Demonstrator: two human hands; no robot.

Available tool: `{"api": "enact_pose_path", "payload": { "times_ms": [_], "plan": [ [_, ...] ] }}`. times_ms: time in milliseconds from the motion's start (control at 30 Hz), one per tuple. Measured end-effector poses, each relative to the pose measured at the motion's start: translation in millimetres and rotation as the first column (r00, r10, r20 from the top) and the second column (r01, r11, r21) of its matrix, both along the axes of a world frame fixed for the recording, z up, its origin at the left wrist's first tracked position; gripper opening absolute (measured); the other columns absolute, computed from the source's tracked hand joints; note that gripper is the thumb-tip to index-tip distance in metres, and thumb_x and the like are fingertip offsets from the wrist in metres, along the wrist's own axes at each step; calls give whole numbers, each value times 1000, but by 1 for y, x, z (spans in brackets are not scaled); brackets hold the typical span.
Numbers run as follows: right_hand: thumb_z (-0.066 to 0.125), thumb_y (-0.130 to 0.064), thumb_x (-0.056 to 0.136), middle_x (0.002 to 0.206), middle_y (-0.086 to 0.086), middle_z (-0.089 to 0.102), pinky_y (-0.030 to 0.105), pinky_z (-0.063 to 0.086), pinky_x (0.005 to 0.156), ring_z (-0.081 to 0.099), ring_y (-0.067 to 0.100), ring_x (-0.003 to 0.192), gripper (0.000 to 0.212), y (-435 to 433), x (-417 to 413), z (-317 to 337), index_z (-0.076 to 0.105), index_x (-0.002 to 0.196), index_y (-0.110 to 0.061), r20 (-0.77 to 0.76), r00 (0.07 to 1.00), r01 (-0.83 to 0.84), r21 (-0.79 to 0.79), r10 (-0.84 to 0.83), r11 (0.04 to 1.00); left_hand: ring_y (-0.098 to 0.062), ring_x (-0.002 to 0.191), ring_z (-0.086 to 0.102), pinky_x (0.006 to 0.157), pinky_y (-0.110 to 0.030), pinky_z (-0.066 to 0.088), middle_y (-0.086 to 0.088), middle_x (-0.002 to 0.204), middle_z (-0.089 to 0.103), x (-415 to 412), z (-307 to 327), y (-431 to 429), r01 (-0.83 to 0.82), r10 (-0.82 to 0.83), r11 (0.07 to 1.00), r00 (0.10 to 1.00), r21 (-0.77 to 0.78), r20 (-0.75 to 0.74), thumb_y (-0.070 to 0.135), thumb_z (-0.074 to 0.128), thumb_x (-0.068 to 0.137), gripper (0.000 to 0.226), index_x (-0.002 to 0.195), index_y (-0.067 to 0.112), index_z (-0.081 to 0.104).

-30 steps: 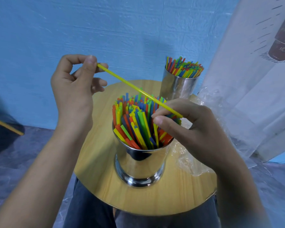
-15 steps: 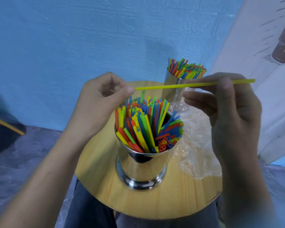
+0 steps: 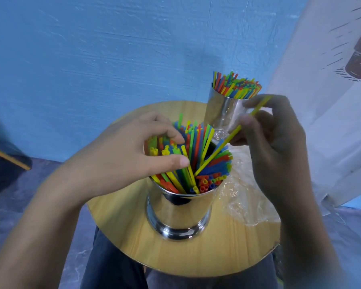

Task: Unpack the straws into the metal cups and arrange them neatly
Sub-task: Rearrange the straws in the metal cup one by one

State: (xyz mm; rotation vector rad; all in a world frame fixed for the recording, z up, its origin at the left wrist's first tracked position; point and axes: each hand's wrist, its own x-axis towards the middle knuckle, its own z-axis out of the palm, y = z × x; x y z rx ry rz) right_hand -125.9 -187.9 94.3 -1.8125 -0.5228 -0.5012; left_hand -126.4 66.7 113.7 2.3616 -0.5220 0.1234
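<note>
Yellow straw (image 3: 221,147), single item: going tip-first into the near metal cup (image 3: 179,207) on the round tabletop (image 3: 117,222).
Right hand (image 3: 275,147) is pinching the straw's upper part, fingers closed firmly on it, while the lower tip is slanting into a gap among the coloured straws (image 3: 208,170) standing in the cup. Left hand (image 3: 121,161) is lying over that bundle, fingers loosely spread and gripping nothing, thumb and forefinger pressing straws aside. Far metal cup (image 3: 223,113), full, is standing behind; clear wrapper (image 3: 248,205) is lying crumpled at right. Risks, as judged: the slanted straw is liable to be catching on its neighbours and buckling if pushed; heavy left-hand pressure could be splaying the bundle or tipping the cup.
</note>
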Motion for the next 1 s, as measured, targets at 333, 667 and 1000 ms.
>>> {"api": "enact_pose_path", "payload": {
  "times_ms": [333, 667, 1000],
  "plan": [
    [69, -26, 97, 92, -15, 72, 20, 53, 78, 69, 12, 93, 11, 15, 10, -5, 72, 105, -33, 34, 998, 55, -169, -50, 984, -2, 114, 58, 100, -32, 47, 22, 113, 60, 2, -3, 3, 23, -25, 996, 999, -90, -23, 51, 73, 77, 16, 90, 45, 76],
    [65, -28, 95, 105, -16, 64, 32, 55, 82, 62, 12, 107, 15, 11, 17, -14, 77, 102, -33, -31, 998, 41, -269, -51, 962, 6, 99, 54, 77, -22, 42, 26, 99, 63, 5, 4, -11, -108, 107, 994, 993, 16, 58, 72, 64, 75, 39, 97, 40, 62],
    [70, -49, 87, 89, -11, 71, 40, 60, 75, 69, 8, 90, 20, 15, 18, -13, 66, 85, -29, -149, 984, 66, -219, -100, 974, -11, 102, 46, 77, -31, 31, 22, 92, 61, 23, 10, -43, -215, 191, 949, 974, 231, 123, 51, 70, 87, 23, 106, 39, 66]
  ]
}}
